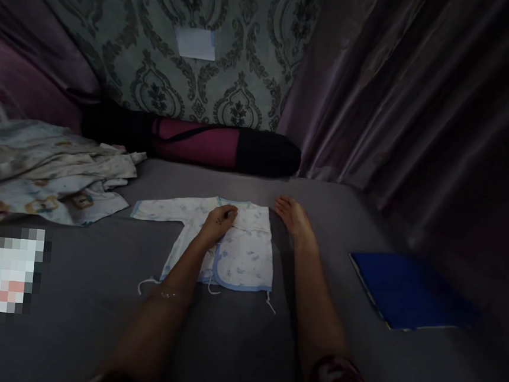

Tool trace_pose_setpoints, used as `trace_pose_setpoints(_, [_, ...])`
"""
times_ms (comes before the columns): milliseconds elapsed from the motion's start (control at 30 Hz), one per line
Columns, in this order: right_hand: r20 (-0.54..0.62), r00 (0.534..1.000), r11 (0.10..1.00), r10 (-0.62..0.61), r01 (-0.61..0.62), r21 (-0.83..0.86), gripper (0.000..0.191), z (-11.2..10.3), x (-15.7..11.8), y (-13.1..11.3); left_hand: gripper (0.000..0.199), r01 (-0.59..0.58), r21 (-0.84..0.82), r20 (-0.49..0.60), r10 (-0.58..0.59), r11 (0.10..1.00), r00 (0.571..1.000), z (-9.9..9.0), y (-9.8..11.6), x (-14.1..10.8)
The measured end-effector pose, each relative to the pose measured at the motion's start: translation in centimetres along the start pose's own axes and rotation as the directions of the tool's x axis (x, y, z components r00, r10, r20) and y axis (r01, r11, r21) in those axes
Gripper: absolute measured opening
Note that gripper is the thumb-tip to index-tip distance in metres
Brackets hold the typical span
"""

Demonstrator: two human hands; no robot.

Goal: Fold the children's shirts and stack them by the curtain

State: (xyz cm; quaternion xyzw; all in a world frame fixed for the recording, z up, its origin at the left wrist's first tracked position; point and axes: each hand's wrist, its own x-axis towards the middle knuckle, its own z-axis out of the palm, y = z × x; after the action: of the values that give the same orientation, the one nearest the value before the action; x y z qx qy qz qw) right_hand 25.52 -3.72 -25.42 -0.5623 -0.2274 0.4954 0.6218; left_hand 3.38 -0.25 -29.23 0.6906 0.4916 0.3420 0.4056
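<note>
L hand [219, 222] curled over baby shirt [244, 258], R hand [293, 218] open just beside it
Shirt's flat on grey sheet [231, 355], prob so it stays smooth; L hand likely steadying it, can't tell if gripping fabric tbh

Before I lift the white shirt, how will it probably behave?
The white shirt will likely droop, since it looks like thin, soft cloth lying flat. Its ties would probably dangle, as they trail loose past the blue hem.
</note>
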Motion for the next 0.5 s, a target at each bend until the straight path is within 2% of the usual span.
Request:
trace_pose_setpoints(67, [-0.023,0.999,0.999,-0.034,0.033,-0.042,0.028,-0.2,0.3,0.4,0.035,-0.117,0.060,-0.020,0.118,0.991,0.993,0.1,0.1,0.1])
trace_pose_setpoints(167, [-0.076,0.991,0.984,-0.114,0.102,-0.145,0.026,-0.2,0.9,1.1,0.039,-0.328,0.141,-0.041,0.336,0.934,0.941,0.1,0.1,0.2])
trace_pose_setpoints(233, [-0.096,0.973,0.939,-0.211,0.174,-0.298,0.026,0.0,1.2,1.7,0.043,-0.380,0.188,-0.022,0.390,0.906,0.920,0.1,-0.2,0.4])
trace_pose_setpoints(300, [-0.057,0.949,0.832,-0.309,0.241,-0.500,0.028,0.2,1.2,2.2,0.044,-0.371,0.219,0.000,0.380,0.903,0.925,0.1,-0.9,0.6])
trace_pose_setpoints(367, [0.036,0.933,0.685,-0.357,0.288,-0.669,0.032,0.7,1.0,2.7,0.044,-0.365,0.227,0.017,0.371,0.903,0.928,0.0,-1.5,0.8])
trace_pose_setpoints(500, [0.293,0.898,0.383,-0.330,0.410,-0.828,0.044,2.6,-0.3,3.8,0.044,-0.394,0.223,0.040,0.395,0.892,0.918,-0.2,-2.3,1.1])
